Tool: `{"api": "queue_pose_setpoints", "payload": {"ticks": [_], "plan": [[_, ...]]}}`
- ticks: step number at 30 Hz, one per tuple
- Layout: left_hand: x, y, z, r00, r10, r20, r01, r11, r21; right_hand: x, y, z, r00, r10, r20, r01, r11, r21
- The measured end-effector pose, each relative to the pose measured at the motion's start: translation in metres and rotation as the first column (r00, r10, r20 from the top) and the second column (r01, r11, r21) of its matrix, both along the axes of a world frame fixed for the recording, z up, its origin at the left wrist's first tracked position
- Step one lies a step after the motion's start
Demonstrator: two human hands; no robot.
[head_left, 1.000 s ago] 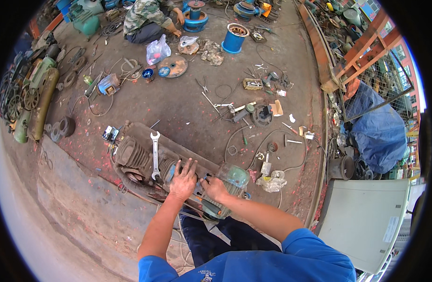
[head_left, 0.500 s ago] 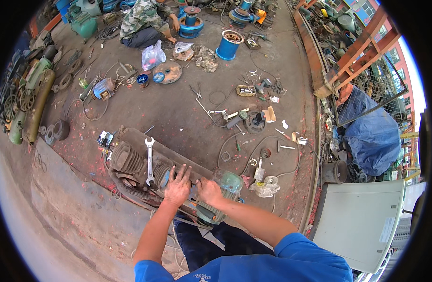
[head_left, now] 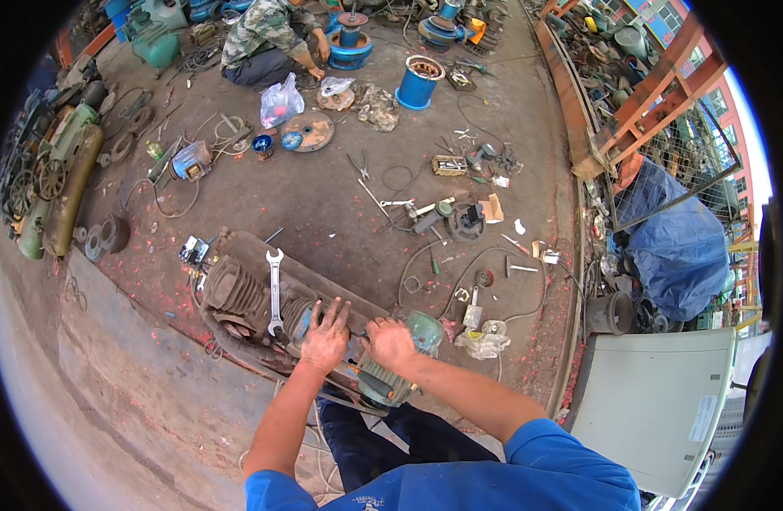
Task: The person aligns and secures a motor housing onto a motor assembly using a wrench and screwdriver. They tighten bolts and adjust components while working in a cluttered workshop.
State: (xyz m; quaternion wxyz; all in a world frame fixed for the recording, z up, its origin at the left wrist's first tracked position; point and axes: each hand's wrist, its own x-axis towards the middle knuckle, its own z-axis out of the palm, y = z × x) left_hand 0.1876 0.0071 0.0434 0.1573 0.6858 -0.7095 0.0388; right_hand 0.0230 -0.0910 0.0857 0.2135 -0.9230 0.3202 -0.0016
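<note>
Before me stands a grimy air compressor with finned cylinder heads (head_left: 235, 285), a long dark tank (head_left: 310, 277) and a green motor (head_left: 424, 330). Flat with fingers spread, my left hand (head_left: 325, 339) rests on it beside a blue-marked part. Close to its right, my right hand (head_left: 390, 342) has curled fingers over a small dark part between cylinder and motor; what they grip is hidden. An open-end wrench (head_left: 275, 294) lies across the compressor, left of my left hand. A black-and-orange handle (head_left: 376, 385) lies against the motor below my right hand.
Tools, hoses and a clear plastic bag (head_left: 483, 341) litter the ground ahead and right. Farther off stand a blue cylinder housing (head_left: 420, 83) and a crouching person (head_left: 263, 47) in camouflage. A pale cabinet (head_left: 647, 400) is at right; old machines (head_left: 63, 179) line the left.
My right hand has shifted slightly right, its fingers turned over more. My left hand stays spread on the compressor. The whole view has moved a little.
</note>
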Motion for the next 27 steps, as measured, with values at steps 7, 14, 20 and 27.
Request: {"api": "queue_pose_setpoints", "payload": {"ticks": [7, 14, 20, 27], "plan": [[-0.002, -0.004, 0.003, 0.999, -0.023, -0.025, 0.024, 0.999, 0.027, 0.01, 0.009, -0.052, 0.748, -0.581, -0.321, 0.467, 0.117, 0.876], [0.003, 0.004, -0.001, 1.0, 0.005, 0.017, -0.005, 1.0, -0.007, 0.003, 0.009, 0.007, 0.989, 0.088, 0.121, -0.084, 0.996, -0.043], [-0.001, -0.002, 0.002, 1.0, -0.003, -0.014, 0.003, 1.0, -0.015, 0.003, 0.002, 0.007, 0.958, 0.28, -0.07, -0.287, 0.947, -0.146], [-0.002, -0.004, 0.001, 1.0, 0.0, -0.029, -0.001, 0.999, -0.051, 0.021, -0.003, -0.019, 0.759, -0.611, -0.226, 0.551, 0.417, 0.723]]}}
